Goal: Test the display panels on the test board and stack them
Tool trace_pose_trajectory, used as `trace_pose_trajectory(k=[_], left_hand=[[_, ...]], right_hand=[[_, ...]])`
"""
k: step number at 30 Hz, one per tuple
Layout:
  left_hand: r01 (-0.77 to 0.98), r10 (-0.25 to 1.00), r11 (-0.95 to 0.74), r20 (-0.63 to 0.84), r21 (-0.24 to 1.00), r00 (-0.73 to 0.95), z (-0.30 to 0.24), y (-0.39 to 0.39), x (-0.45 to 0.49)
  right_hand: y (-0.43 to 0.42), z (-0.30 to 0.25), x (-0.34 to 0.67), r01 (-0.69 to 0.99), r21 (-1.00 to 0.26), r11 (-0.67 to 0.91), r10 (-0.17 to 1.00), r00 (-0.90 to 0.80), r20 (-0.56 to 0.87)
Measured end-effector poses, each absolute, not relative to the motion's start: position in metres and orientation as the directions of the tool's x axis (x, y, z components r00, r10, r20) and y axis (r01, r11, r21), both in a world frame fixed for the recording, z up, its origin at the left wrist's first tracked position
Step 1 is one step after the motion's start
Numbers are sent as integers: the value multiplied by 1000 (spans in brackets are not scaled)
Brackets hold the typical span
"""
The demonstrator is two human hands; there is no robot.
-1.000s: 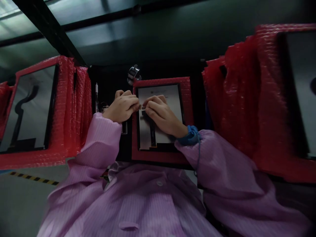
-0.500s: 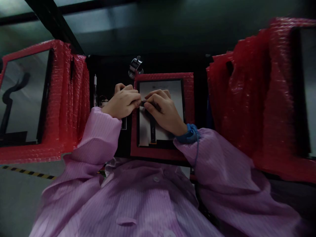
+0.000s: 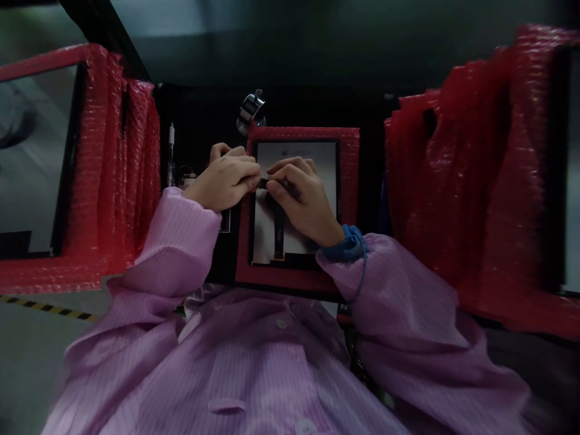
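In front of me a flat display panel with a black frame lies face-down or face-up, I cannot tell which, on a red bubble-wrap sheet. A black flat ribbon cable rises from its lower edge toward my fingers. My right hand, with a blue wrist strap, is closed in a pinch on the cable's upper end. Directly opposite, my left hand has its fingers closed at the cable's tip, over the panel's left edge. What lies inside the left fingers is hidden.
Red bubble-wrap stacks stand on the left and on the right, each with a panel on the near face. A shiny metal object sits behind the middle panel. A pen lies left of my left hand.
My view has shifted slightly, so the side stacks sit a little farther outward. Both hands stay pinched together at the cable's end, with only slight finger movement.
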State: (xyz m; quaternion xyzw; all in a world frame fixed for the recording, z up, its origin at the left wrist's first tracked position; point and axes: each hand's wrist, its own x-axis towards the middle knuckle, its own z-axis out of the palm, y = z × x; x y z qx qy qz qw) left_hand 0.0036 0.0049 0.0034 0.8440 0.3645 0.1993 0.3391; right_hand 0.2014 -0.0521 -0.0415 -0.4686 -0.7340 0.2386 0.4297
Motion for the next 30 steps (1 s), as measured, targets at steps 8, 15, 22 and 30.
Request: trace_pose_trajectory(k=[8,15,22,30], left_hand=[[393,814,-372,93,841,573,-7,6,5],[328,914,-244,103,912,392,-30,13,3],[373,842,-343,106,862,529,-21,8,6],[422,767,-455,104,784,634,4,1,11]], right_hand=[[-54,-41,203,498,-752,431,902,-207,380],[-55,-42,202,527,-728,439,897,-202,394],[-57,-39,202,524,-736,428,903,-219,369],[-55,-42,201,479,-786,392,920,-187,345]])
